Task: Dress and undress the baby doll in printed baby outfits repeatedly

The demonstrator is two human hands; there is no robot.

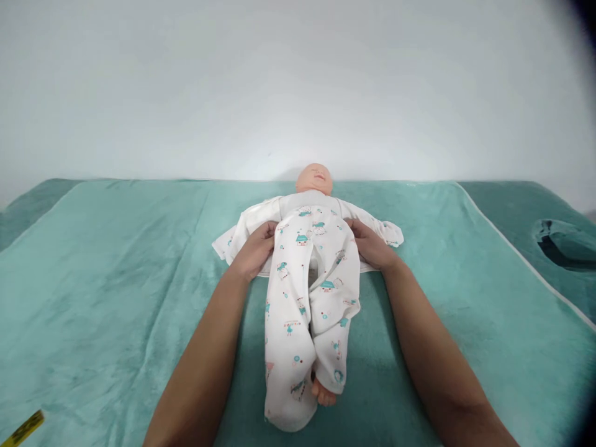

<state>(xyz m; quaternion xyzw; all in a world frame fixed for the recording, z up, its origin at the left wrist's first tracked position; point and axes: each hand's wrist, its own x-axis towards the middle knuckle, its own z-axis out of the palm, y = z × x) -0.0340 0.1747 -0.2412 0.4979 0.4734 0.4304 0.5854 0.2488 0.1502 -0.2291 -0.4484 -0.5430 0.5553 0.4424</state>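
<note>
The baby doll's pants (298,239) lie on the front of the doll (315,180), which is on its back in the middle of a green sheet (139,298). The pants look mostly on: the top band (310,200) sits high, close to the neck, and both pant legs reach far down. One small foot (323,393) pokes out of the leg on the right side. The other foot is not showing, so that leg may need a little fixing. The cloth is wrinkly, and there is a gap between the legs near the top, so I think some smoothing is left. The white shirt (258,214) spreads out on both sides, and I can't see the doll's hands. The left hand (256,248) and the right hand (370,243) touch the two sides of the pants. Their fingers are bent in at the cloth, but the tips are hidden, so I can't tell if they pinch it. Behind the doll's head is a white wall (209,87).
</note>
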